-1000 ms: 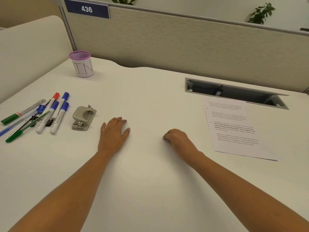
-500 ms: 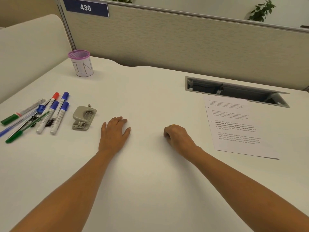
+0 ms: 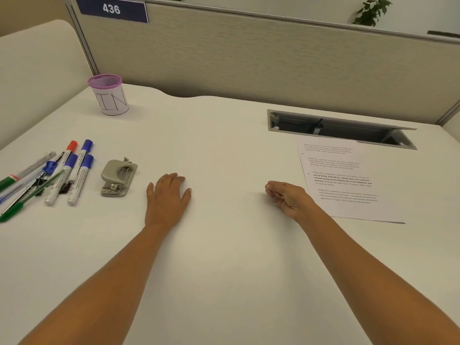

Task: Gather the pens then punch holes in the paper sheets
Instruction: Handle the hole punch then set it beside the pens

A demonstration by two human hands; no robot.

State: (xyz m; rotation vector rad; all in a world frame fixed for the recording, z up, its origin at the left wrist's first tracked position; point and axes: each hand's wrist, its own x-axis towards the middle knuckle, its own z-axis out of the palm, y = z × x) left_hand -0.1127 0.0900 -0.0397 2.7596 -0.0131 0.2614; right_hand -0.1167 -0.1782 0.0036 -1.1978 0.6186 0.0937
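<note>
1. The left hand (image 3: 168,197) lies palm down on the white desk (image 3: 224,270), just right of the grey hole punch (image 3: 118,179). Its fingers are straight and close together and hold nothing; the forearm stretches back toward the viewer.
2. The right hand (image 3: 288,197) is well to the right of the hole punch, turned partly onto its side. Its fingers are loosely curled toward the thumb and grip nothing.
3. The pens (image 3: 62,175) lie loose just left of the hole punch. They are white-barrelled markers with blue and red caps, mixed with slim green and blue pens and a black clip (image 3: 65,189).
4. A pen cup (image 3: 109,95) stands behind the hole punch, well apart from it. It is round, with a pink mesh rim and a white paper wrap bearing hand-drawn letters; what it holds cannot be made out.
5. A grey recessed cable tray (image 3: 336,129) sits far right of and behind the hole punch, its flap tilted up over dark cabling.
6. The paper sheets (image 3: 348,185) lie flat, far right of the hole punch, beyond the right hand. They are printed with text in paragraphs, and their far edge reaches the tray.
7. The hole punch is a small, matte metal piece with a rounded lever.
</note>
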